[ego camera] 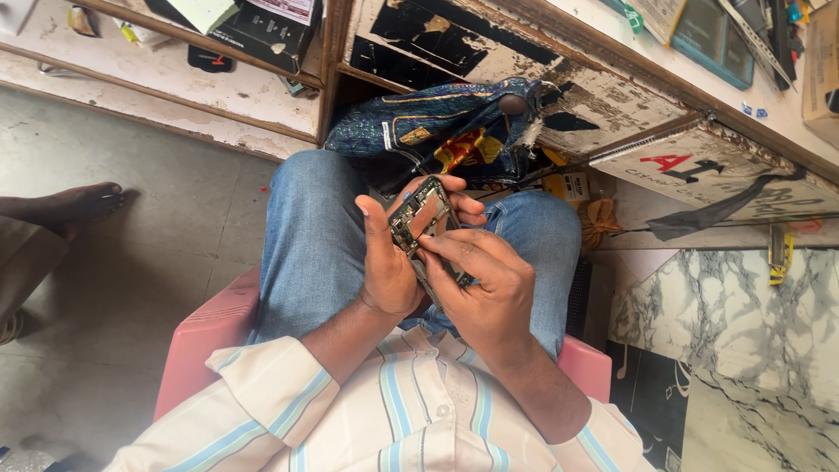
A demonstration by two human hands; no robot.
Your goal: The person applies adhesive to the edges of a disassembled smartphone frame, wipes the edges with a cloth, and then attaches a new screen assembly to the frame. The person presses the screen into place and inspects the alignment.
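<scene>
An opened mobile phone [422,210] with its back off and circuit board showing is held above my lap. My left hand [384,258] grips its left side, thumb up along the edge. My right hand [485,288] holds the lower right part, with fingertips pressing on the exposed inside near the board. My knees in blue jeans [315,236] are under the phone.
I sit on a pink plastic chair [205,341]. A blue patterned cloth bag [437,131] hangs from the worn wooden counter [612,96] ahead. Another person's bare foot [79,205] rests on the grey floor at left. A marble-patterned panel [743,350] stands at right.
</scene>
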